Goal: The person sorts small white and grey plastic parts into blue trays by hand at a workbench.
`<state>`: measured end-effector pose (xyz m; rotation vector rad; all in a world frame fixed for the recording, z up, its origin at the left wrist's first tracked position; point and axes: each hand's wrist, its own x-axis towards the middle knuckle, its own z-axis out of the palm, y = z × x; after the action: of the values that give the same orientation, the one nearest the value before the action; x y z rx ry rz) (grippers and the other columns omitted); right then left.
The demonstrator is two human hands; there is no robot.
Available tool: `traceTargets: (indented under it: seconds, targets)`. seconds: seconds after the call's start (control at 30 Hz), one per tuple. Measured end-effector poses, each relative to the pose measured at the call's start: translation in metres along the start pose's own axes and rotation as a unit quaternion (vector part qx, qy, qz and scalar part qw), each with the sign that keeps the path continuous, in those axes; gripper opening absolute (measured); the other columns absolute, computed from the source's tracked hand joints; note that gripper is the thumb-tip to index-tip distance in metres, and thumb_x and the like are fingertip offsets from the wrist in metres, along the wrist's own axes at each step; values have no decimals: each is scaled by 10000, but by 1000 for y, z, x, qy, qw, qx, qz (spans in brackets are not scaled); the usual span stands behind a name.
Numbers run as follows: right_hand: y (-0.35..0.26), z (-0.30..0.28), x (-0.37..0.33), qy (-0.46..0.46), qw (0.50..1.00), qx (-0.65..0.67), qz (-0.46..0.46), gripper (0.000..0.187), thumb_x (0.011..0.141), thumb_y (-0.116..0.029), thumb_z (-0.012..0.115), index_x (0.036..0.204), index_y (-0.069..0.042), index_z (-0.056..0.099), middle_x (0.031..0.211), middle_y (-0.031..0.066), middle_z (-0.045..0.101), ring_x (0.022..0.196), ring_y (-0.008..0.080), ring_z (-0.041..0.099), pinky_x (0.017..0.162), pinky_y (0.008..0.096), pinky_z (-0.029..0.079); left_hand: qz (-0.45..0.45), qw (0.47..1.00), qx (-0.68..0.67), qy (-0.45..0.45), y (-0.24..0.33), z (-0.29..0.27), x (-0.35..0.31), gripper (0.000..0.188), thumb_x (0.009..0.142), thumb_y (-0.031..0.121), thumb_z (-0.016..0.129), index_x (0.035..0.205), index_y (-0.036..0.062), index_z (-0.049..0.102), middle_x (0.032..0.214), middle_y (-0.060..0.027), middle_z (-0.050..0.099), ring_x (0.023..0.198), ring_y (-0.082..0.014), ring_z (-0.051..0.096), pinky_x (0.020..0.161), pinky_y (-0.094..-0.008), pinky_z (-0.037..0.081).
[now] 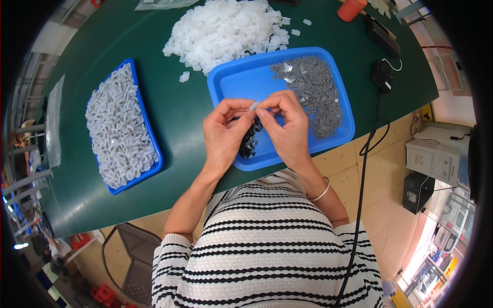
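Observation:
Over the blue tray (222, 79) my two hands meet, fingertips together. A small pale plastic piece (253, 106) is pinched between the thumb and fingers of my left hand (226, 131). The thumb and forefinger of my right hand (287, 123) close on the same piece from the other side. Small grey parts (316, 95) lie heaped in the right half of the tray. A little pile of black parts (248, 143) sits in its near left part, partly hidden by my left hand.
A heap of translucent white pieces (226, 31) spreads behind the tray. To the left, a second blue tray (149, 133) is full of pale grey parts (120, 128). A black adapter (381, 76) and cable (365, 169) lie at the right. A chair (134, 256) stands at lower left.

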<state>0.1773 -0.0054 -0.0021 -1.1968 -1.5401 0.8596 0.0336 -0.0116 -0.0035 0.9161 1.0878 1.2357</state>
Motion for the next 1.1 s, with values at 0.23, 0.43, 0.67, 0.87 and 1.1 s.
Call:
traceTargets:
  seconds: [0.23,0.43,0.67,0.87,1.1]
  targets:
    - [11,17,-7,63,985,154,52,75,830,18,649,882,-14,605,861,65,592,745,145,593,672,286,494,4,1000,10,2,0,-2,-2,151,858,-15,668,1005,-31,637,950,-88,676,856,-106,641,758,-220,533]
    - [13,16,-7,40,971,224,77,183,844,38,640,1007,3,565,906,52,598,795,85,582,681,246,510,12,999,35,-16,2,-8,0,132,858,-8,674,983,-29,636,928,-68,679,815,-98,642,747,-222,534]
    - [3,2,1,-30,969,209,129,278,820,73,634,1071,8,535,919,46,576,797,76,554,727,220,498,-4,998,52,-32,-3,-12,2,102,852,-9,674,944,-27,634,917,-53,675,795,-87,638,724,-216,533]
    - [2,5,-4,-27,996,44,74,314,787,102,612,1062,-14,515,878,33,557,787,72,532,702,211,472,37,976,205,-59,11,-7,3,179,822,-24,680,997,-7,647,926,-87,693,767,-123,660,703,-256,551]
    - [-6,5,-6,-18,1000,-6,3,325,759,108,620,1043,-15,524,829,55,547,727,126,529,686,259,483,240,883,391,-101,20,-12,2,177,800,-13,681,971,31,668,832,-105,683,716,-230,672,612,-321,523]
